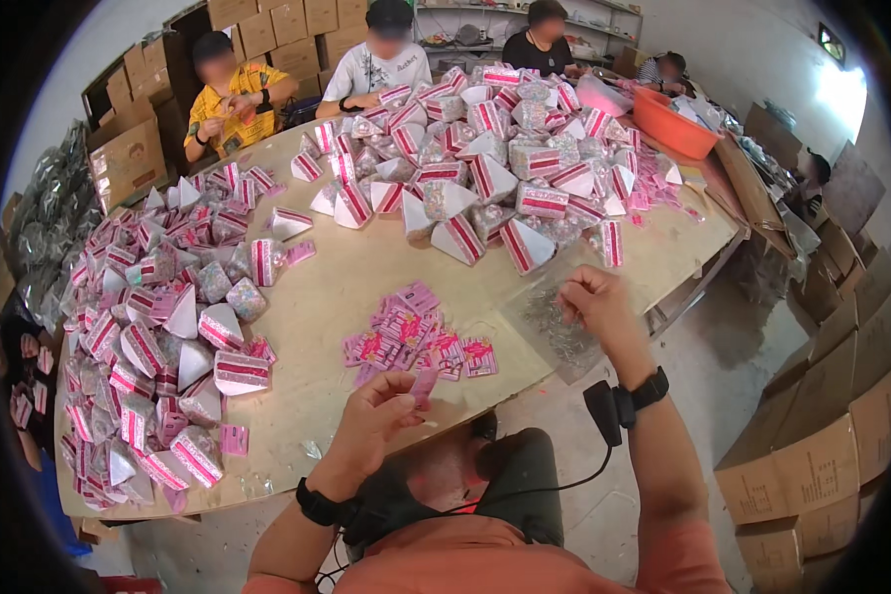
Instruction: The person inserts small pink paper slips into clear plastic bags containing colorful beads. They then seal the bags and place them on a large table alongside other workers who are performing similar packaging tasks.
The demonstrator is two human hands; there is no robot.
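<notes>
My left hand (374,418) is closed on a small pink card tag (425,384) near the front edge of the table. Just beyond it lies a loose heap of pink printed tags (398,332). To the right, my right hand (599,300) is over a clear plastic bag (576,371) that holds many small thin metallic-looking pieces (554,322). Its fingers are pinched together, and whatever is between them is too small to make out.
Cake-slice-shaped glittery ornaments, pink and white, form a large pile (495,163) at the far side and another (158,346) on the left of the table (337,267). An orange basin (675,124) stands far right. Several people sit opposite. Cardboard boxes (812,475) line the right.
</notes>
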